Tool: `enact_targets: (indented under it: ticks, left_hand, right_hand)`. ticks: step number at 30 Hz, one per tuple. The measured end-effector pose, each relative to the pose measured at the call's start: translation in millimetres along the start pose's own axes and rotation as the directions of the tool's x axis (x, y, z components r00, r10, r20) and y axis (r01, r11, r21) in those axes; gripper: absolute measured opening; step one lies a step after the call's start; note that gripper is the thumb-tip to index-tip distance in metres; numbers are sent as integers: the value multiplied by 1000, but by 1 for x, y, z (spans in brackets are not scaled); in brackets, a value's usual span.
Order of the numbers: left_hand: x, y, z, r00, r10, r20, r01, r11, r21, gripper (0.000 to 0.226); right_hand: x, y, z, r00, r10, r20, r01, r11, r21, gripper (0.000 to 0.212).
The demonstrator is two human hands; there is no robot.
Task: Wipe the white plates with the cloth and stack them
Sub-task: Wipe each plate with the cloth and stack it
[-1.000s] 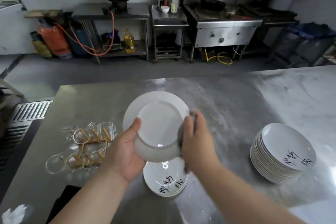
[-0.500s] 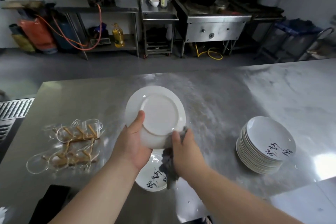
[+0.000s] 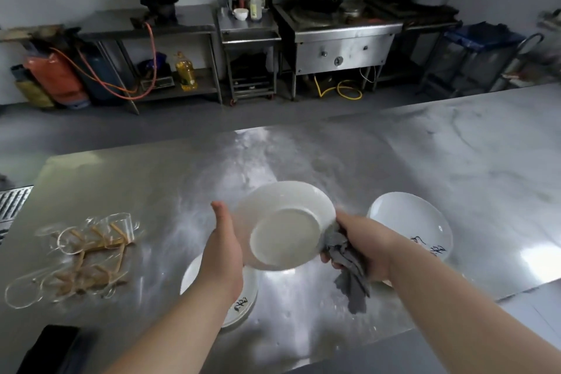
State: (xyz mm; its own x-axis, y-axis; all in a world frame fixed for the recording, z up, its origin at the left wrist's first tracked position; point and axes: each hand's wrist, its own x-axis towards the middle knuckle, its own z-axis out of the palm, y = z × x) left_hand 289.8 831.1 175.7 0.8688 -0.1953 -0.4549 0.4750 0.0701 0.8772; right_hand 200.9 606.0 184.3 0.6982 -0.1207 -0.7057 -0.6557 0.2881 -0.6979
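Clear glassware [image 3: 82, 255] is located at 9 o'clock on the steel table [image 3: 455, 161]. The left hand [image 3: 223, 255] is laid open, thumb straight, against the 9 o'clock rim of the raised white plate [image 3: 285, 228], whose underside is presented. Lettered plates [image 3: 243, 304] are seen at its 7 o'clock. Its 3 o'clock rim is gripped, together with the grey cloth [image 3: 349, 276], by the right hand [image 3: 364, 246]. The plate stack [image 3: 409, 222] is located at 3 o'clock

Plate [image 3: 285, 228] nearer the stack [image 3: 409, 222], left hand [image 3: 224, 252] now open
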Motion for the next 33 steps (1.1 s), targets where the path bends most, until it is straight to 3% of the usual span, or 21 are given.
enact_targets:
  ticks: [3,6,8,11,14,21,28,33]
  left_hand:
    - [-4,0,33,996,-61,66,59,998,21,36]
    - [-6,-4,66,952,-204,228,191,978,81,30]
    - [-7,-14,92,960,-172,222,107,954,279,21]
    - [-4,-39,134,968,-38,247,-126,778,616,24]
    - [7,-69,177,956,74,283,-275,565,778,16]
    - [34,-108,255,949,192,250,-302,323,897,26]
    - [48,-120,272,939,238,247,-268,62,961,35]
    - [50,-120,276,928,263,263,-254,-70,965,35]
  right_hand:
    - [-13,3,-35,995,-102,0,102,992,78,26]
    - [-28,5,-78,951,-286,-117,287,958,-3,39]
    - [-38,6,-108,905,-362,-223,318,925,-210,33]
    - [-48,13,-154,891,-356,-283,232,891,-390,14]
    - [-51,28,-196,883,-312,-349,154,898,-413,14]
    - [-22,49,-256,811,-357,-463,14,804,-595,15]
    - [5,60,-269,790,-413,-453,-90,653,-752,16]
    - [16,69,-273,769,-449,-455,-119,599,-792,17]
